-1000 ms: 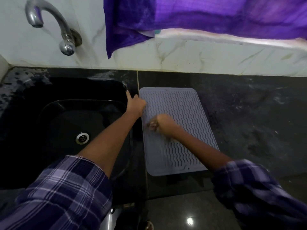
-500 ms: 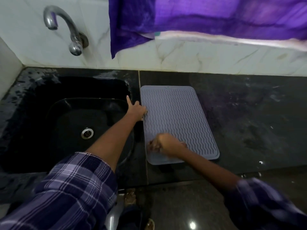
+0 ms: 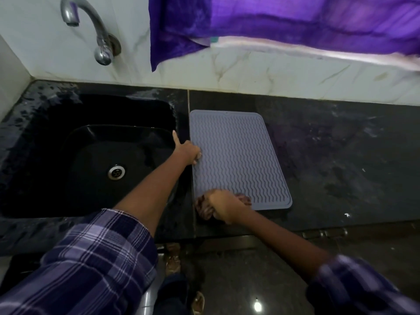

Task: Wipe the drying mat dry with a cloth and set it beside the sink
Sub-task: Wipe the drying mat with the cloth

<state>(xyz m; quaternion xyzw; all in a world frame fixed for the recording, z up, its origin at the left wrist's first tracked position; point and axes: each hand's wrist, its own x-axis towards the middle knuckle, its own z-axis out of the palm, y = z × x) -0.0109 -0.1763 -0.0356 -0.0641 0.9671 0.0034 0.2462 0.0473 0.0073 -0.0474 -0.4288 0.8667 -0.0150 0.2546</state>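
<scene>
Kitchen counter, dark polished stone (image 3: pixel 341 167), running across the middle of the frame under a pale marble backsplash. Item: drying mat (image 3: pixel 238 155), grey, wavy-ribbed, lying flat at centre frame, its left edge just beside the sink (image 3: pixel 56 155) and parallel to the counter seam. Cloth (image 3: pixel 204 206), brownish, bunched, sitting at the mat's lower left corner and hanging partly off it onto the stone. Right hand (image 3: pixel 223 206) is gripping the cloth, fingers curled over the wad. Left hand (image 3: pixel 187 151) is pinning the mat's left edge, knuckles bent onto the ribs, one finger pointing up-frame along the sink rim. Sink is black, filling the left of the frame; chrome tap (image 3: pixel 100 37) at upper left; purple fabric (image 3: pixel 272 21) hanging across the top. Risks, as judged: the cloth, running past the corner, is likely picking up grit or damp from the stone and carrying it back onto the ribs; the grooves may be holding water that a bunched wad skims over; a hard stroke could be dragging the flexible mat leftward over the sink rim if the left hand slackens.
</scene>
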